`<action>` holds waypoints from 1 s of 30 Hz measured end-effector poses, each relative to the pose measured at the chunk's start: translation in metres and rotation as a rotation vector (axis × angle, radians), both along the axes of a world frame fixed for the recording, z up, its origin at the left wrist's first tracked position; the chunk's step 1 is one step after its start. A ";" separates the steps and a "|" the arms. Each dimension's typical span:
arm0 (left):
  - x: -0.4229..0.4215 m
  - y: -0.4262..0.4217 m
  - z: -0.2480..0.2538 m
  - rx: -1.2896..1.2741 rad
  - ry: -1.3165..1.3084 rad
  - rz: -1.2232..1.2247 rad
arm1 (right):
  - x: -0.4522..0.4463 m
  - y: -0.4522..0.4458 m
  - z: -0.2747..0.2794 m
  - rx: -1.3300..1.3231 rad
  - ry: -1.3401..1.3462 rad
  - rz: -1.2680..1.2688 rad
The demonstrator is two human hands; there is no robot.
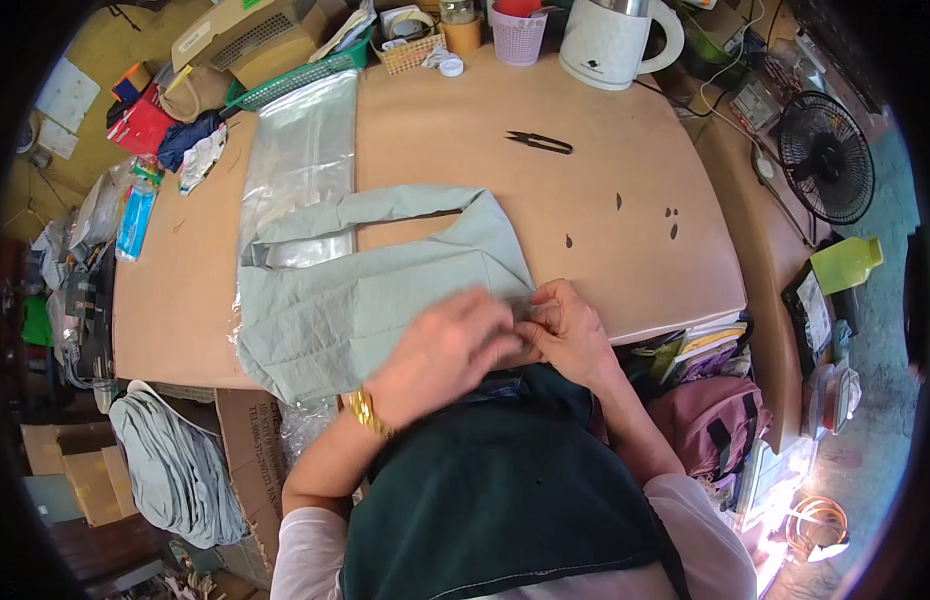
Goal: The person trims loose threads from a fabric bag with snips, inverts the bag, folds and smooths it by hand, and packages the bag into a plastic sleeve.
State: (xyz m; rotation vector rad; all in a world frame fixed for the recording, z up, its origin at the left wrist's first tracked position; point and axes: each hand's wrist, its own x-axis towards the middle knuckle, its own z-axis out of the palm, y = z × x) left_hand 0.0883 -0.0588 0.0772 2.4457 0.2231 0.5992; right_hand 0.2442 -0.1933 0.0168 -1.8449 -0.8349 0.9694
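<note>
A pale grey-green cloth bag (385, 290) with a looped handle lies flat on the table, partly over a clear plastic sheet. My right hand (568, 335) has its fingers pinched together at the bag's lower right corner. Close beside it, my left hand (450, 345) passes over the bag's lower edge. Motion smears the left fingers, so their grip is unclear. Both hands hide the corner between them. Black thread snips (540, 142) rest on the table beyond the bag.
The clear plastic sheet (300, 130) runs toward the back of the tan table (435, 120). A white kettle (607, 42), a lilac basket (518, 38) and a green tray (300, 78) line the far edge. Folded grey-green cloth (170, 465) hangs lower left; a fan (825, 158) stands right.
</note>
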 end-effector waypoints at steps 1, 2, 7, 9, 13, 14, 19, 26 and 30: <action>-0.011 -0.012 -0.011 -0.046 0.043 -0.005 | -0.001 0.001 0.000 0.038 0.028 0.025; -0.018 -0.021 -0.022 -0.095 0.088 -0.010 | -0.004 0.002 -0.001 0.073 0.058 0.049; -0.027 -0.028 -0.066 -0.164 0.026 0.211 | -0.010 0.015 -0.025 0.219 0.174 -0.022; -0.026 -0.025 -0.069 -0.214 0.009 0.242 | -0.011 0.016 -0.033 0.305 0.268 -0.058; -0.017 -0.025 -0.071 -0.456 -0.020 0.318 | -0.011 0.015 -0.034 0.429 0.348 -0.067; -0.014 -0.026 -0.071 -0.540 -0.024 0.345 | -0.012 0.014 -0.033 0.446 0.379 -0.069; -0.011 -0.027 -0.074 -0.303 -0.062 0.308 | -0.016 0.015 -0.034 0.437 0.353 -0.099; -0.007 -0.032 -0.052 0.053 -0.359 0.147 | 0.027 0.004 -0.042 0.441 0.171 -0.181; 0.001 -0.021 -0.032 0.167 -0.281 0.117 | 0.091 0.027 -0.033 0.331 -0.449 -0.247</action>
